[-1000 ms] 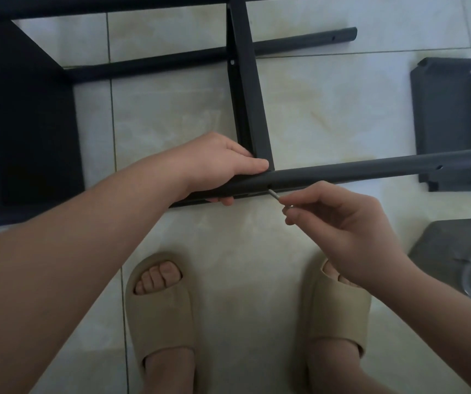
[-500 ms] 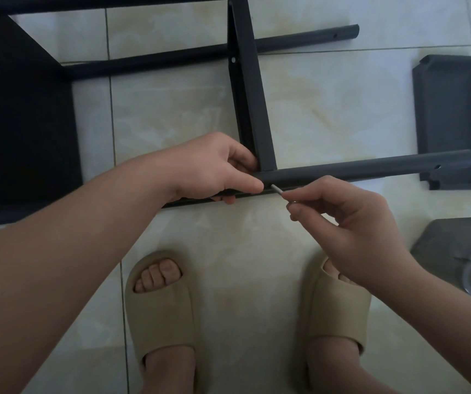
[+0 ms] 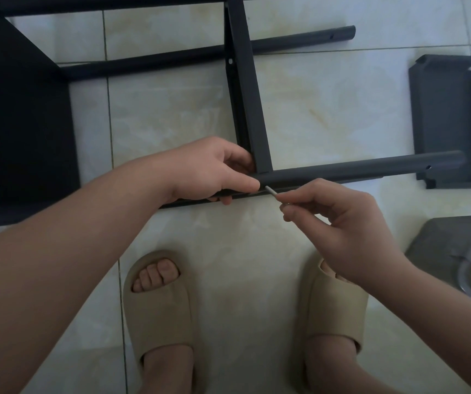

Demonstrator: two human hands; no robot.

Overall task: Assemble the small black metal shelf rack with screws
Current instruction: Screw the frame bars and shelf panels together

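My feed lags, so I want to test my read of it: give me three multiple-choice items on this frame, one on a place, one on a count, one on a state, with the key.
1. Where is the loose shelf panel?
A. propped against a wall
B. on the floor at the right, by the free end of the near tube
C. held in the air

2. How many beige slippers show?
A. one
B. two
C. three

3. What does the right hand do?
A. lies flat on the floor
B. hangs empty
C. pinches a thin silver piece at the near tube

Key: 1 B, it lies beside the tube's end; 2 B, one on each foot; 3 C, its fingers pinch the piece, tip at the tube.
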